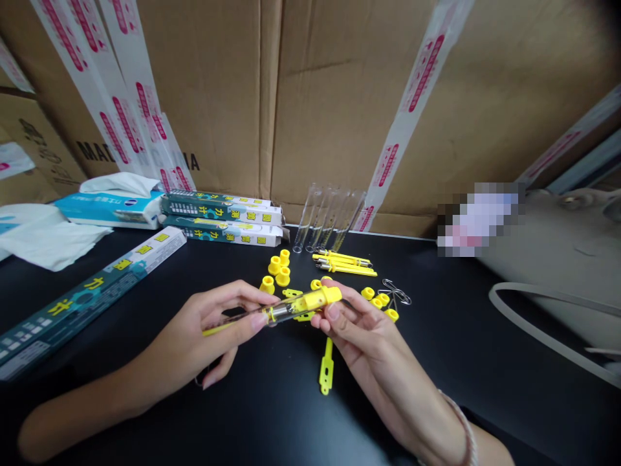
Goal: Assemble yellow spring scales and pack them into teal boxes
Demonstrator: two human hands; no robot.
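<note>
A: Left hand (208, 327), fingers closed on the tube (281, 313); right hand (363, 330) pinches the yellow plug (332, 296) at its right end, above the counter (272, 421). Plug-fitting, it seems!
B: Calls for a straight line, I'd say. Room?
A: Nearside, between box (97, 294) left and strap (493, 296) right. Strip (326, 369) below; caps (283, 277), more tubes (327, 223) far.

cap: yellow (332, 295) | tube: clear (288, 310) | tabletop: black (262, 421) | hooks: silvery, apparently (398, 294)
</note>
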